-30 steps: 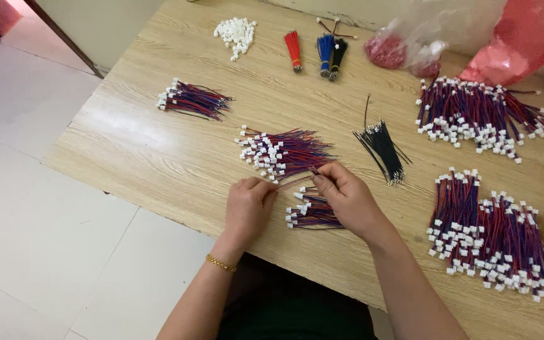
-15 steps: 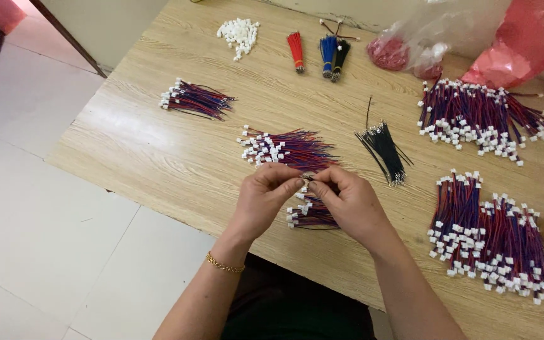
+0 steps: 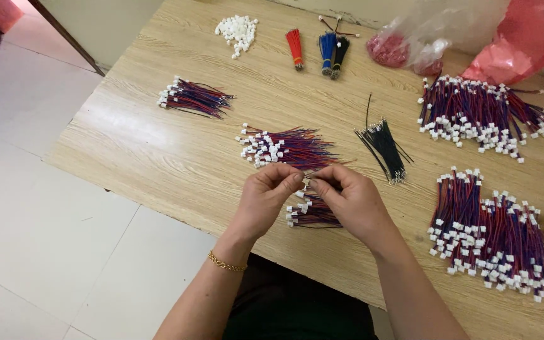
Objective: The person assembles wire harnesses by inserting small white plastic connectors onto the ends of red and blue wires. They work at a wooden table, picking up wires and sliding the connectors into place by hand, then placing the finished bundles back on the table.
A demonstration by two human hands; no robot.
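Note:
My left hand (image 3: 264,196) and my right hand (image 3: 354,200) meet above the near edge of the wooden table (image 3: 158,145). Their fingertips pinch one small white connector with thin wires (image 3: 306,184) between them. Just below my hands lies a small bundle of red and blue wires with white plugs (image 3: 310,213). Behind my hands lies a larger pile of the same wired connectors (image 3: 284,147). A bunch of black wires (image 3: 383,143) lies to the right of that pile.
A small wire bundle (image 3: 193,97) lies at the left. Loose white plugs (image 3: 237,28) and red, blue and black wire bunches (image 3: 322,47) lie at the back. Large piles of finished wires (image 3: 480,116) (image 3: 492,230) fill the right side. Plastic bags (image 3: 448,31) stand at the back right.
My left hand has moved right from the table and joined my right hand. Both hands have lifted slightly and now pinch the connector together.

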